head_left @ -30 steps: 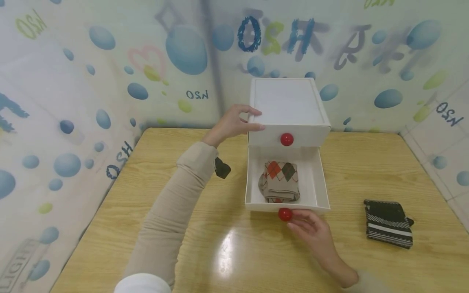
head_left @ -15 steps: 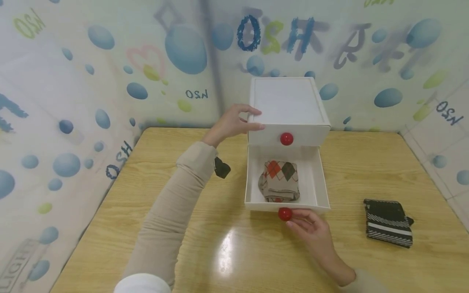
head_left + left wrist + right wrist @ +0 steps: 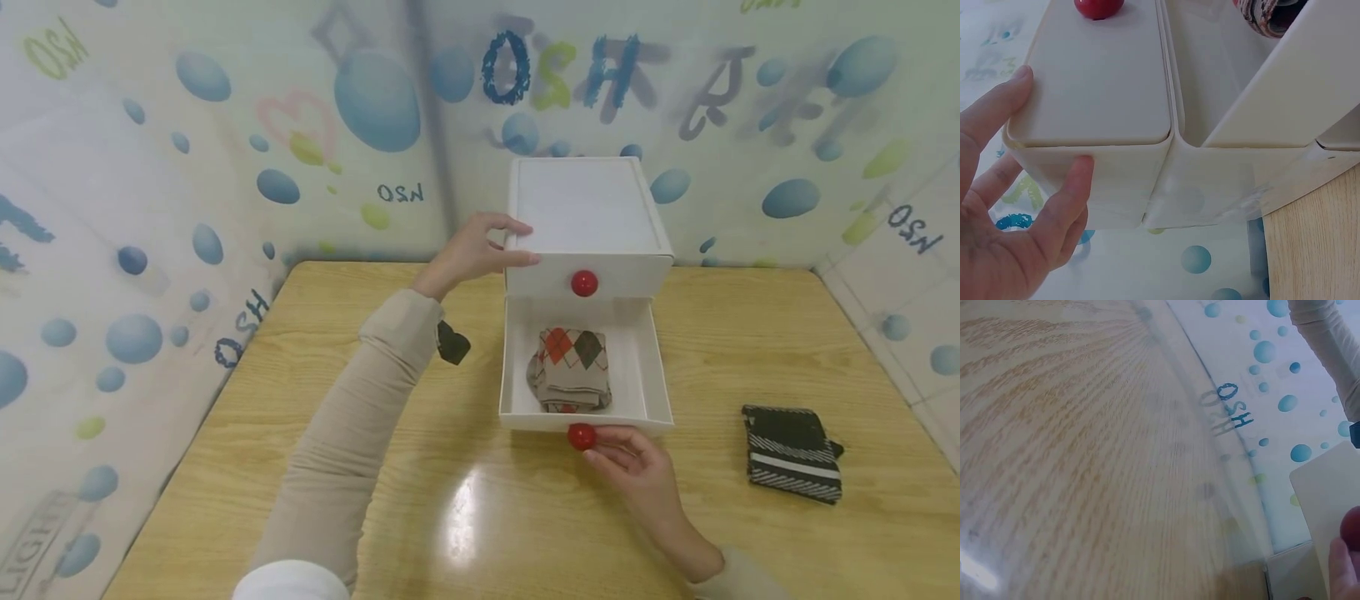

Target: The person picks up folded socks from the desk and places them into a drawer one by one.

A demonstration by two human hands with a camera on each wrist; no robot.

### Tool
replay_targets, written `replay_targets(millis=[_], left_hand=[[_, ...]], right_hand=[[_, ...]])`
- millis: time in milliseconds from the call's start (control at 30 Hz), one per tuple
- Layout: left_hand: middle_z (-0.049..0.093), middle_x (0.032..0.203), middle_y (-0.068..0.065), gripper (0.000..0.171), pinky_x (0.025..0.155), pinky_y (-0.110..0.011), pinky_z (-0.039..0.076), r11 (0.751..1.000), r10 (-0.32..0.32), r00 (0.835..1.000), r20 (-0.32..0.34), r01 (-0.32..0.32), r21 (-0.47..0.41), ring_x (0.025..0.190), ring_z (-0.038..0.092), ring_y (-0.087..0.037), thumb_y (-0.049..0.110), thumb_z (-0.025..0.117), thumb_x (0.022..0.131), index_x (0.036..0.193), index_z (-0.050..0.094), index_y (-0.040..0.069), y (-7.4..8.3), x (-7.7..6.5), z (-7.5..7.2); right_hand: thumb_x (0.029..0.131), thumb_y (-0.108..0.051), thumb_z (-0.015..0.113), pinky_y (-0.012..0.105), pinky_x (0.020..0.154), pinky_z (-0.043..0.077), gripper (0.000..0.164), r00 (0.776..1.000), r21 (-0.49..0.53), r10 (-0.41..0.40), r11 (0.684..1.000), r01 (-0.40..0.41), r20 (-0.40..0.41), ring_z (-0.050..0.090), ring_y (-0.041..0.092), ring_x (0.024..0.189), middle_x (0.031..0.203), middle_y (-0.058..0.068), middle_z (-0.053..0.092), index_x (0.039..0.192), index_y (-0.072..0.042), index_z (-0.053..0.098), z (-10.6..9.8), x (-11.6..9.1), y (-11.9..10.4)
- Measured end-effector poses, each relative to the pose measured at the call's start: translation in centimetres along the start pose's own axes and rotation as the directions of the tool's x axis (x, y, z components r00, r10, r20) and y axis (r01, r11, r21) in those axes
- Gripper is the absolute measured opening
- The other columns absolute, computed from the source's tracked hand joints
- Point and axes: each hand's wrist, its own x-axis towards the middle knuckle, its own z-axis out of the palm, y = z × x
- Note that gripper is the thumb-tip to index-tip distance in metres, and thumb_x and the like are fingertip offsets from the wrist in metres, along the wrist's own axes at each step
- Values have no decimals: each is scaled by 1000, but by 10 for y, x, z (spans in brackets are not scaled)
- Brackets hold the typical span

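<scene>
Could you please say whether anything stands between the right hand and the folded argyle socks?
Yes: the open drawer's front wall stands between the right hand, holding its red knob, and the socks inside.

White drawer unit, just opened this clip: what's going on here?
A person has both hands on the white drawer unit. The left hand holds its upper left corner, while the right hand pinches the lower red knob. The lower drawer stands open with a folded argyle bundle inside; the upper drawer is closed. A black striped bundle lies on the table, to the right.
</scene>
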Motion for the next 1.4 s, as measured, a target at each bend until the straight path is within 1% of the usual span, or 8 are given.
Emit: replay_targets(millis=[100,367,633,700,800,967,1233,1400], left_hand=[[45,128,-4,48,68,-24,50,1000,-7,1000,0,7,6,89,59,-18,28,73,73,115,58,11,0,0,-1],[45,128,-4,49,69,-24,50,1000,-16,1000,2,16,4,88,59,-16,27,73,73,116,57,11,2,-1,0],[45,128,-4,48,69,-24,51,1000,-19,1000,0,19,-9,88,59,-17,26,73,73,116,57,11,1,-1,1],[45,128,-4,48,69,-25,51,1000,-12,1000,1,12,-11,88,59,-18,26,73,73,116,58,10,0,-1,1],[46,127,-4,48,69,-24,51,1000,-1,1000,-1,1,-8,87,59,-18,26,73,73,115,58,10,-1,0,1],[45,128,-3,48,69,-24,50,1000,-4,1000,-2,4,-3,88,59,-17,27,73,73,116,58,11,-1,0,0],[44,129,-2,48,69,-24,50,1000,-9,1000,5,9,-10,90,58,-17,27,73,73,116,58,12,1,-1,1],[45,128,-1,49,69,-24,50,1000,-21,1000,-1,21,3,91,57,-17,29,73,72,116,58,13,0,-1,1]], right_hand=[[70,21,59,25,73,50,28,1000,-17,18,1000,-19,-12,62,15,82,97,4,61,95,21,47,1,0,0],[69,20,61,23,70,51,26,995,-55,48,997,-53,-85,62,12,77,93,2,62,92,20,49,6,1,-3],[69,21,60,23,71,50,25,996,-56,21,998,-26,-91,62,12,78,93,4,62,92,19,50,6,3,-4],[70,20,61,23,71,50,25,995,-64,26,997,-32,-97,62,12,79,93,3,61,92,19,50,5,5,-4],[71,18,61,23,71,50,25,994,-83,36,996,-45,-105,62,12,80,93,3,61,93,17,51,4,9,-5],[72,15,62,23,72,50,25,992,-123,64,989,-77,-107,62,11,82,94,1,61,95,15,52,4,17,-8],[75,10,64,22,73,50,23,988,-216,107,968,-129,-109,61,9,82,94,0,60,96,13,54,1,31,-9],[77,3,65,21,73,50,24,986,-217,130,964,-151,-107,61,9,83,96,2,59,97,8,55,-3,42,-4]])
